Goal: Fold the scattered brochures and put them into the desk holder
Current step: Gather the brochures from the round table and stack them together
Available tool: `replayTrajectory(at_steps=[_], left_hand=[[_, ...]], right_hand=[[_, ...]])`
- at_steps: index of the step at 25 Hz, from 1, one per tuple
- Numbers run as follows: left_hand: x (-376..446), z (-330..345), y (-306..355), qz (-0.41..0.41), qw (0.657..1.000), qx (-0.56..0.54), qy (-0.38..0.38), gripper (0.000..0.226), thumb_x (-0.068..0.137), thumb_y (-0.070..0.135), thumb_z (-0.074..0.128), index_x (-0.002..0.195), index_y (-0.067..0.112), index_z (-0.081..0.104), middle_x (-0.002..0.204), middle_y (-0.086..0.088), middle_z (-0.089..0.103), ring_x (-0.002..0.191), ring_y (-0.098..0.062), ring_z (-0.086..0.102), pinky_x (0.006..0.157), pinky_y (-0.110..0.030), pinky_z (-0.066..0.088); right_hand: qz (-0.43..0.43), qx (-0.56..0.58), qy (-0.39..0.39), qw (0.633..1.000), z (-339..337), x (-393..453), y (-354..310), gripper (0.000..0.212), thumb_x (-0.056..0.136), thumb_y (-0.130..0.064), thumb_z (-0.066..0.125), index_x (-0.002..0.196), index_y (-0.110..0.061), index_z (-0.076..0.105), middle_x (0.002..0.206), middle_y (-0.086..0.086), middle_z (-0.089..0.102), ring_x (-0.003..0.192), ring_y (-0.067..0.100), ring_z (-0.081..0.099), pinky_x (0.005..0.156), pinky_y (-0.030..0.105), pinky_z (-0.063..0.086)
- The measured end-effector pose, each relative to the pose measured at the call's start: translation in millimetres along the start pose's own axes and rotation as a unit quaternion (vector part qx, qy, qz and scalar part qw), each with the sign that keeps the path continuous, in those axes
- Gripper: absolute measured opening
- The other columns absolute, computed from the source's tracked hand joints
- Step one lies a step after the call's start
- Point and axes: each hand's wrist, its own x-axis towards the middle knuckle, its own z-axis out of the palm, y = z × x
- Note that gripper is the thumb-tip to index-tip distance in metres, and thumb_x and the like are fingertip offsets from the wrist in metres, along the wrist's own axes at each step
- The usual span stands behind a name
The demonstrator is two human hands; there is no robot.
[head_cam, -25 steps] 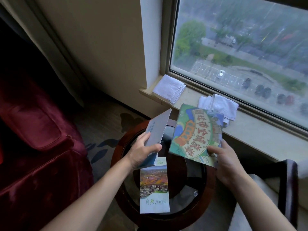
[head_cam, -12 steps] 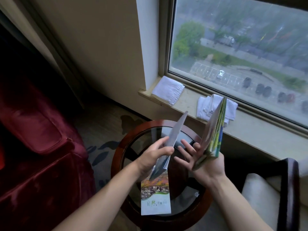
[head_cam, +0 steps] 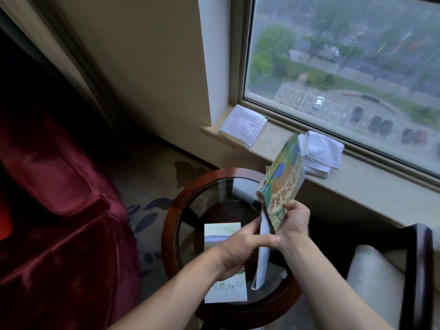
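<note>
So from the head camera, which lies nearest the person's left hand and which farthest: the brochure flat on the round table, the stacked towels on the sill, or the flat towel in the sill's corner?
From the left hand:
1. Flat brochure, directly beneath the hand on the table.
2. Stacked towels, up right on the windowsill.
3. Flat towel, in the sill's left corner.
The two towels are fairly close to call.

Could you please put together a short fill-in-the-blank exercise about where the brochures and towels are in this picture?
1. The right hand grips the green illustrated brochure, holding it ____ the round table.
2. The landscape brochure lies flat on the table's ____ top.
3. Two white towels rest on the ____.
4. The left hand holds the ____ brochure.

Missing words: above; glass; windowsill; white
</note>
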Motion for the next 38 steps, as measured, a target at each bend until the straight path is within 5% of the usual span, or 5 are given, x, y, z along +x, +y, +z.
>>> replayTrajectory(at_steps=[6, 14, 19, 30, 38], left_hand=[[-21, -28, -20, -0.01, 0.999, -0.037, 0.0, 0.069, 0.08, 0.013, 0.063, 0.147, 0.02, 0.047, 0.149, -0.005, 0.051, 0.139, -0.019, 0.047, 0.119, -0.039, 0.034], [-20, -38, -10, -0.004, 1.0, -0.011, 0.016, 0.055, 0.081, 0.014, 0.067, 0.136, 0.015, 0.06, 0.126, -0.002, 0.069, 0.112, -0.015, 0.065, 0.09, -0.028, 0.054], [-17, -47, -5, 0.071, 0.963, 0.198, 0.17, 0.037, 0.099, 0.011, 0.052, 0.072, -0.014, 0.054, 0.07, -0.014, 0.047, 0.067, -0.021, 0.041, 0.065, -0.038, 0.031], [-8, -42, 17, -0.021, 0.99, 0.058, 0.127, 0.026, 0.089, 0.036, 0.062, 0.08, 0.016, 0.075, 0.076, 0.002, 0.07, 0.064, -0.007, 0.063, 0.055, -0.018, 0.047], [9, -28, 45, 0.012, 0.987, 0.118, 0.106, 0.05, 0.086, 0.044, 0.064, 0.105, -0.002, 0.069, 0.088, -0.008, 0.065, 0.076, -0.02, 0.061, 0.055, -0.024, 0.052]], right_hand=[[-0.017, 0.055, 0.049, 0.997, 0, -1, -14, 0.057, 0.086, -0.018, 0.035, 0.136, -0.003, 0.058, 0.122, 0.019, 0.067, 0.09, 0.032, 0.067, 0.067, 0.034, 0.056], [-0.01, 0.078, 0.053, 0.995, 3, -2, -14, 0.064, 0.073, -0.015, 0.041, 0.134, -0.004, 0.059, 0.127, 0.016, 0.065, 0.097, 0.032, 0.067, 0.085, 0.04, 0.053], [-0.019, 0.073, 0.072, 0.994, -6, 0, -19, 0.058, 0.087, -0.015, 0.034, 0.139, -0.005, 0.056, 0.13, 0.015, 0.066, 0.112, 0.032, 0.066, 0.102, 0.042, 0.049], [-0.023, 0.09, 0.037, 0.995, -11, 0, -23, 0.066, 0.061, -0.015, 0.044, 0.124, -0.006, 0.061, 0.121, 0.015, 0.067, 0.102, 0.031, 0.065, 0.106, 0.043, 0.047], [-0.007, 0.047, -0.032, 0.998, 1, -5, -19, 0.058, 0.072, -0.014, 0.042, 0.125, -0.001, 0.06, 0.104, 0.019, 0.072, 0.091, 0.032, 0.069, 0.081, 0.043, 0.055]])
